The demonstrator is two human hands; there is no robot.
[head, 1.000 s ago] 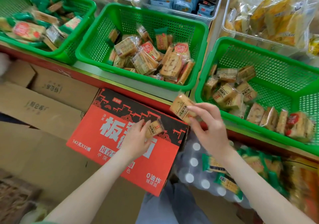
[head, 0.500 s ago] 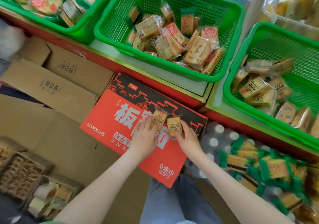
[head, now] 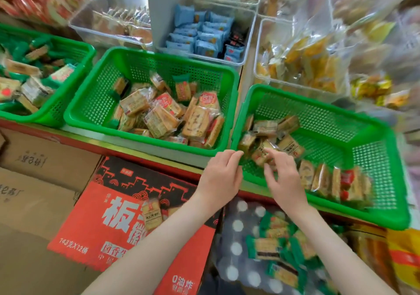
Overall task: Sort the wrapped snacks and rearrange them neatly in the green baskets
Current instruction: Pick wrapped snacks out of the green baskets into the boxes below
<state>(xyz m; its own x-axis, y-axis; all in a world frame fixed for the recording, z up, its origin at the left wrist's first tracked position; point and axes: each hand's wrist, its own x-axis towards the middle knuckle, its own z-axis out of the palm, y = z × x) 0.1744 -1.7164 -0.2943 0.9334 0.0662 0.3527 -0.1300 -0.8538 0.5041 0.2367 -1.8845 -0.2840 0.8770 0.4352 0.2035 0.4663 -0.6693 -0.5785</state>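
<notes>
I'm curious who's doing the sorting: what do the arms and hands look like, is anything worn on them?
Both the left hand and right hand are bare: no gloves, rings, watch or bracelet show. The forearms are bare too, with no sleeve in view.

One wide-angle camera rides on my head, facing forward and steeply down. It looks along my forearms to my left hand (head: 221, 176) and right hand (head: 284, 178), close over the shelf (head: 95, 144) front and the right green basket (head: 329, 121).
</notes>
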